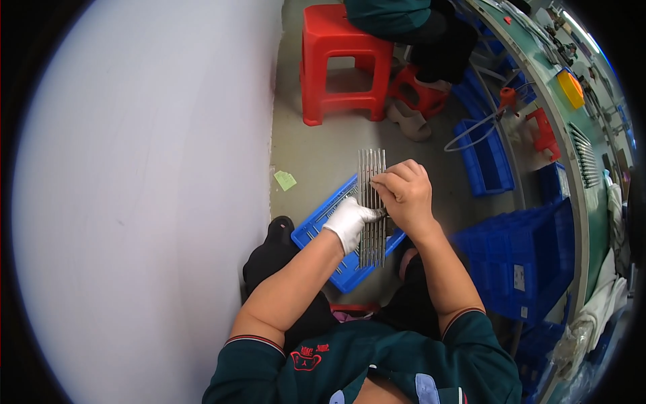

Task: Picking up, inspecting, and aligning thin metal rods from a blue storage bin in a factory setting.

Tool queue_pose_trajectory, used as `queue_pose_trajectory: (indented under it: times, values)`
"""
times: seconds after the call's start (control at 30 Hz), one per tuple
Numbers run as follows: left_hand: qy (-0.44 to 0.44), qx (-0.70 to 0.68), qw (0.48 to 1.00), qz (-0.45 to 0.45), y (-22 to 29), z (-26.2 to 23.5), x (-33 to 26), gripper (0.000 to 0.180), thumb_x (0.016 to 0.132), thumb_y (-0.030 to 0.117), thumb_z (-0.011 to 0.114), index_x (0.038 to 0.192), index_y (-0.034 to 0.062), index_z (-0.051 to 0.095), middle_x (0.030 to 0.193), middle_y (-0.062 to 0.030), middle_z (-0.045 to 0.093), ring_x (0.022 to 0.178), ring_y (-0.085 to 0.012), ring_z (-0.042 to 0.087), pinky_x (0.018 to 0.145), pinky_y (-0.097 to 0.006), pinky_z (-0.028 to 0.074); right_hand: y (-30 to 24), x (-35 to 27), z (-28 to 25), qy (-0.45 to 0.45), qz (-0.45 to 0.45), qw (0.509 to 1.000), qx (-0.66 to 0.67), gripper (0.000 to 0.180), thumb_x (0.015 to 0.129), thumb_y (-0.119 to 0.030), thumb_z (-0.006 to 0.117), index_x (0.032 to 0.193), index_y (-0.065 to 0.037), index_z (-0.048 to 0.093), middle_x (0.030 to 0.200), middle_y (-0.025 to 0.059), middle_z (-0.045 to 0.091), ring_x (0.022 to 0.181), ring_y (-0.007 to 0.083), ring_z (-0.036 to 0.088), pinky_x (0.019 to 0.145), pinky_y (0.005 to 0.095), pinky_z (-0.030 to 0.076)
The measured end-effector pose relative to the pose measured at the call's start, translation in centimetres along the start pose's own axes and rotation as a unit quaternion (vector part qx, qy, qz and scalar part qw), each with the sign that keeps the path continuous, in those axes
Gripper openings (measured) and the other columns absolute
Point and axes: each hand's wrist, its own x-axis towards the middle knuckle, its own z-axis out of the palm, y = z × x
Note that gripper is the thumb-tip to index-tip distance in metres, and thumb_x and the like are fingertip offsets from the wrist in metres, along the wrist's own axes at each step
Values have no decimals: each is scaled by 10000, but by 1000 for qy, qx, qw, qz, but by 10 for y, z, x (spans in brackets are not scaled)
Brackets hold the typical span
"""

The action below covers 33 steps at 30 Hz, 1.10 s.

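My left hand [348, 221], in a white glove with darkened fingertips, is closed round a row of thin metal rods [371, 246]. The rods stand out side by side, several of them, reaching well above and below the grip. My bare right hand [406, 192] is at their right side, its thumb and index finger pinched against the upper part of the row. Whether it grips one single rod cannot be made out. Beneath both hands lies a blue plastic bin [304, 237] on the floor between my legs, with more metal rods [328, 214] inside.
Left stands a white wall [148, 202]. Ahead, a person [397, 20] sits on a red stool [340, 47], beige clogs [409, 121] nearby. Right are blue bins [484, 161], stacked blue crates [515, 249] and a green workbench [595, 215] bearing a yellow container [570, 89].
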Motion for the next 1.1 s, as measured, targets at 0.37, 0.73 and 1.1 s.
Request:
queue_pose_trajectory:
  times: [0.37,0.73,1.1]
  values:
    - [-26,-53,998,-36,9,1,-3,288,802,-97,494,1064,-42,600,906,-158,670,784,-279,684,682,-391,572,3,-2,-6,22,75,995,61,85,673,-48,715,734,-65,659,710,39,604,701,248,555,648,358,422]
    - [-11,-19,999,-50,9,-1,-4,268,806,-79,573,1063,-8,601,962,-84,664,857,-201,665,774,-335,545,-1,2,-9,11,20,1000,-4,105,651,-68,725,714,-97,646,708,17,591,715,231,553,643,357,416]
    - [-12,-8,999,-38,7,-1,-2,253,788,-73,574,1031,-17,619,935,-82,668,836,-203,667,756,-332,538,-2,-3,-4,2,15,999,-29,127,642,-40,716,749,-83,662,729,22,608,726,225,564,652,352,423]
